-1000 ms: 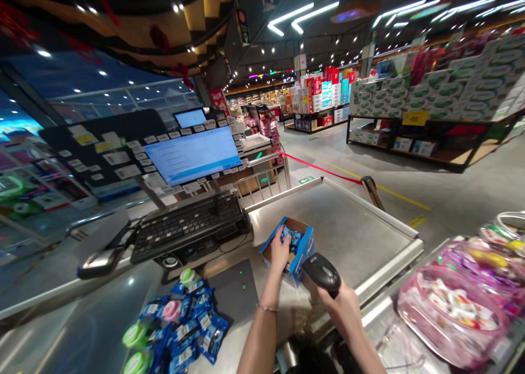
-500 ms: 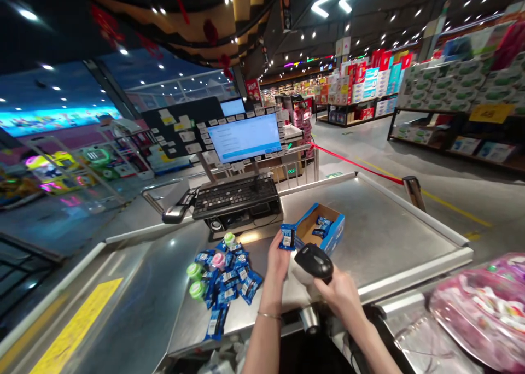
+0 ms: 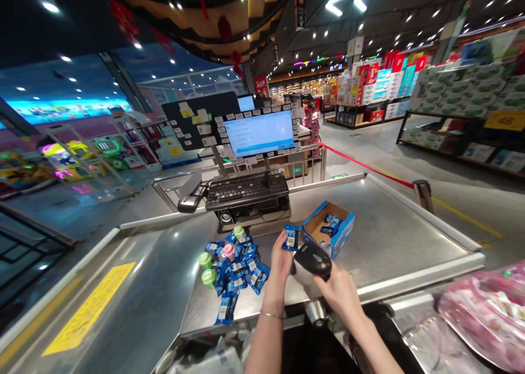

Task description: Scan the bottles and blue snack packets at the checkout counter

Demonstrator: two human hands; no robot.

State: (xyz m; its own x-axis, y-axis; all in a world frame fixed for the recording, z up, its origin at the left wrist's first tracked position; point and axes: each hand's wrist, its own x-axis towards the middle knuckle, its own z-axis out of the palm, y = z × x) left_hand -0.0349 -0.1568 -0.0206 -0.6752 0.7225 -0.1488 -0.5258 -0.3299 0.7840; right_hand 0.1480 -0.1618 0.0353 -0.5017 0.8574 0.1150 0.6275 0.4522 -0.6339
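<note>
Checkout counter, viewed from a head-worn camera. The left hand [image 3: 281,266], wearing a thin bracelet [image 3: 271,314], holds a small blue packet [image 3: 291,238] upright between closely set fingers, just above the hand. The packet's long axis runs nearly vertically, with a slight tilt, and its white label faces the wearer. The right hand [image 3: 340,294] lies just to the right, its fingers curled closely around a handheld barcode scanner [image 3: 312,261]. The scanner's black head lies roughly level, angled toward the packet and just beside it, apart from it by a narrow gap. Behind the packet, a blue-and-brown cardboard display box [image 3: 327,229] sits open on the stainless steel counter [image 3: 381,237], with further packets inside. To the left lies a loose heap of blue packets [image 3: 238,270] with round green and pink items. Beyond stand a black keyboard [image 3: 246,190] and a lit monitor [image 3: 259,134]. A clear bag of pink-wrapped goods [image 3: 484,319] lies at lower right.
</note>
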